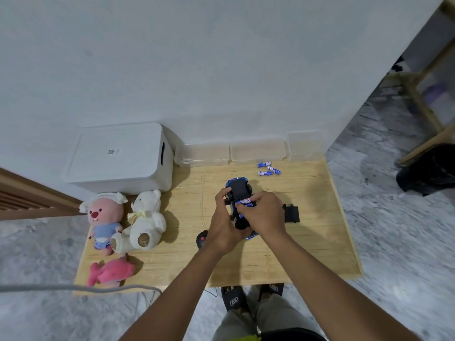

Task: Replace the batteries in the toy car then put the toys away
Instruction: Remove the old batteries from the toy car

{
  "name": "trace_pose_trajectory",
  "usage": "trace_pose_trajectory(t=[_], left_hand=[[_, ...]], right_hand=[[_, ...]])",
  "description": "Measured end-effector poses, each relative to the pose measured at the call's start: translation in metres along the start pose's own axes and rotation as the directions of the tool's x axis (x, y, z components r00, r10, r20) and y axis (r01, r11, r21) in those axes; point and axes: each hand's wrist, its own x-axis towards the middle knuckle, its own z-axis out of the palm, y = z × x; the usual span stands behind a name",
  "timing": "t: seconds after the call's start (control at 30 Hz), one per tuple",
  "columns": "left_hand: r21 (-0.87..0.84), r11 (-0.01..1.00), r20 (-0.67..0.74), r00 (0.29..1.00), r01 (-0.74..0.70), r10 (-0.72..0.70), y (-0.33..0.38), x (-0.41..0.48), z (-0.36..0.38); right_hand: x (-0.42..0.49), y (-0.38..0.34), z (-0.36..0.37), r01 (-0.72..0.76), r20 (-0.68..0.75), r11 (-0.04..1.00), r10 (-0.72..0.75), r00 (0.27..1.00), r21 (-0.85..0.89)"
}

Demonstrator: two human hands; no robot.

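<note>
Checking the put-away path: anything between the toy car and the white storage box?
Nothing visible. The blue-and-black toy car is held by both hands; bare wooden tabletop lies between it and the closed white lidded storage box.

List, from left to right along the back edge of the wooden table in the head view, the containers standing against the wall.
White lidded storage box → first clear plastic tub → second clear plastic tub → third clear plastic tub, at the table's right back corner.
</note>
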Motion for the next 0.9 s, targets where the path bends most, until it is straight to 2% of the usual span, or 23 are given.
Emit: trace_pose_trajectory(t=[0.13,0.2,0.4,0.53,0.6,0.73,0.8,0.83,0.9], left_hand=[[-0.005,1.0,0.022,1.0,-0.007,0.007,-0.005,-0.004,-0.006],[-0.014,1.0,0.043,0.999,-0.002,0.002,-0.007,-0.005,-0.012],[-0.027,1.0,0.061,0.998,0.012,-0.01,-0.007,-0.004,-0.024],[-0.036,0.999,0.057,0.998,0.013,-0.011,-0.005,-0.004,-0.026],[-0.039,0.999,0.068,0.998,0.02,-0.017,-0.004,-0.005,-0.027],[-0.057,0.998,0.082,0.996,0.024,-0.019,-0.002,-0.006,-0.029],[-0.059,0.998,0.082,0.996,0.026,-0.021,-0.002,-0.007,-0.029],[-0.06,0.998,0.08,0.997,0.027,-0.022,-0.001,-0.007,-0.029],[-0.058,0.998,0.081,0.997,0.022,-0.017,0.0,-0.008,-0.029]], right_hand=[[0.002,-0.001,-0.001,-0.08,0.058,0.991,0.074,0.996,0.109],[0.002,0.0,0.0,-0.089,0.038,0.985,0.084,0.996,0.15],[-0.007,-0.001,-0.001,-0.007,-0.072,0.97,0.025,0.997,0.244],[-0.012,-0.005,-0.003,0.032,-0.038,0.922,-0.019,0.999,0.386],[-0.012,-0.009,-0.006,0.053,0.011,0.921,-0.062,0.998,0.387],[-0.008,-0.016,-0.024,0.124,0.007,0.905,-0.139,0.99,0.407],[-0.006,-0.019,-0.036,0.079,0.056,0.899,-0.114,0.992,0.43],[-0.006,-0.021,-0.042,0.04,0.095,0.913,-0.086,0.992,0.405],[-0.007,-0.021,-0.046,0.015,0.152,0.97,-0.053,0.987,0.243]])
